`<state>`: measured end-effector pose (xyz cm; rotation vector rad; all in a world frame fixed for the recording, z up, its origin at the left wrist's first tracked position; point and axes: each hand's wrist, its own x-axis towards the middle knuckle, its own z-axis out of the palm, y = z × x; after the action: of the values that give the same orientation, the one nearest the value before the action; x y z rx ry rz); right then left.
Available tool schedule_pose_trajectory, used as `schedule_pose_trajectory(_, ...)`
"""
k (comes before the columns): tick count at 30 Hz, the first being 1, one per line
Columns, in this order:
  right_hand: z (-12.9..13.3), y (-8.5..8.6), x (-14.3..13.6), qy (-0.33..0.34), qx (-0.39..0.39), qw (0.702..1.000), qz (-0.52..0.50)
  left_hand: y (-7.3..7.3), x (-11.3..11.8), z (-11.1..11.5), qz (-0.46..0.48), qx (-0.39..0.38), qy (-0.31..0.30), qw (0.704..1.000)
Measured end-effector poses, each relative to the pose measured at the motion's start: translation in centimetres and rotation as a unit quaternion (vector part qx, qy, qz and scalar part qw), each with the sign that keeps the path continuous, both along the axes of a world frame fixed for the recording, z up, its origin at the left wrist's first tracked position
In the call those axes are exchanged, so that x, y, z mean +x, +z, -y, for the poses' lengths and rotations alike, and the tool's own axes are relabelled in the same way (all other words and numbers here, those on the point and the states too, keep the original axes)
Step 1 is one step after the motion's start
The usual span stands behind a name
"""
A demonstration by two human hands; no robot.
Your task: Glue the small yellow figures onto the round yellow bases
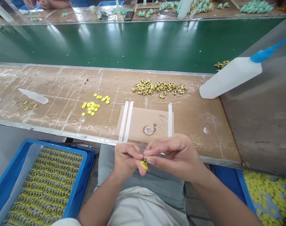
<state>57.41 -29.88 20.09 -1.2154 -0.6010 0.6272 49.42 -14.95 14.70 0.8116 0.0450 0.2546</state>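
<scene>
My left hand [128,159] and my right hand [172,155] meet over my lap, just off the front edge of the table. Between their fingertips is a yellow disc [144,165], held by my left hand. The right thumb and forefinger pinch a small dark and yellow piece [146,159] right at the disc; the fingers partly hide it. Beyond the hands, a taped cardboard sheet [138,121] carries a round glue-like spot [148,130]. Small yellow and dark pieces [145,87] lie heaped behind it, and loose yellow discs [92,106] lie to its left.
A white bottle with a blue nozzle [232,77] leans at the right. A blue tray of rowed pieces [85,169] stands lower left; a bin of yellow discs [270,194] is lower right. Behind the table runs a green belt [98,44]. Another person's hands [38,3] show at top left.
</scene>
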Motion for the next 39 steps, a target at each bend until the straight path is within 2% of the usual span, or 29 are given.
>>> schedule_pose_trajectory(8,0.2,0.0,0.3,0.007,-0.002,1.000,-0.011,0.0,0.0,0.1,0.003,0.025,0.009,1.000)
schedule_pose_trajectory(12,0.4,-0.5,0.5,-0.004,-0.029,0.999,-0.024,0.1,0.3,0.0,0.004,0.101,0.066,0.993)
schedule_pose_trajectory(16,0.4,-1.3,0.5,-0.013,-0.020,0.998,-0.051,0.4,0.3,-0.3,0.013,0.182,0.127,0.975)
schedule_pose_trajectory(21,0.4,-1.8,0.6,-0.009,-0.017,0.997,-0.075,1.2,0.0,-0.7,0.031,0.268,0.161,0.949)
schedule_pose_trajectory(24,0.4,-1.4,0.5,-0.022,-0.026,0.998,-0.056,1.6,-0.2,-1.1,0.055,0.303,0.159,0.938)
schedule_pose_trajectory(29,0.1,-0.6,0.4,-0.031,-0.043,0.999,-0.007,1.7,-0.4,-2.3,0.089,0.318,0.129,0.935)
schedule_pose_trajectory(39,-0.7,0.1,0.5,0.014,-0.028,0.999,0.023,1.1,-0.7,-3.0,0.123,0.257,0.076,0.955)
